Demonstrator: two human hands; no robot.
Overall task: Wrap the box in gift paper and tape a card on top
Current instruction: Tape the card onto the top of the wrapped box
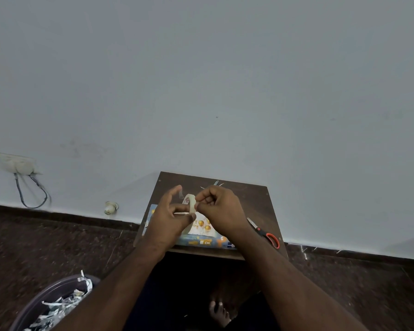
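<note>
Past the forearms, the left hand (171,219) grips a tape roll (189,206) while the right hand (219,209) pinches its free end, just above the wrapped box (202,242) with the card (201,226) laid on top; only taping seems left.

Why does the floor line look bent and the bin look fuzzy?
Head view: the wide lens curves the floor line; the bin sits at the smeared corner edge. Light is dim and soft, so the hands holding the tape look dark against the pale wall.
</note>
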